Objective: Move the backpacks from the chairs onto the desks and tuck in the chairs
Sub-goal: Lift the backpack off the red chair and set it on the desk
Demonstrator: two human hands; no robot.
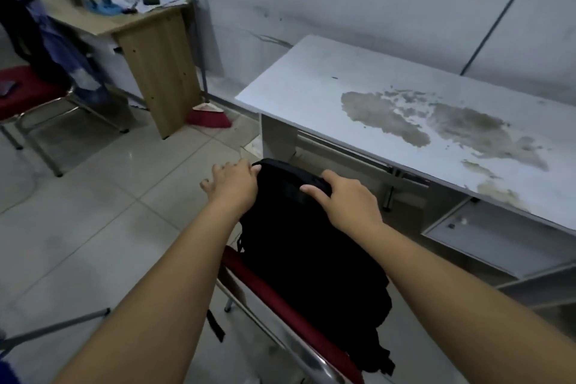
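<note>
The backpack [311,259] looks like soft black cloth, dull and not shiny. The chair [280,299] under it has a red cloth seat and a shiny metal frame. The white desk [358,78] has a smooth top, but its skin is peeled off in rough brown patches. The other desk [156,50] looks like pale wood. The floor [93,196] is glossy tile.

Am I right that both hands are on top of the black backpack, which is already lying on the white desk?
Not quite: in the head view the black backpack is on the red chair, not the white desk. The left hand and right hand are indeed on its top.
</note>
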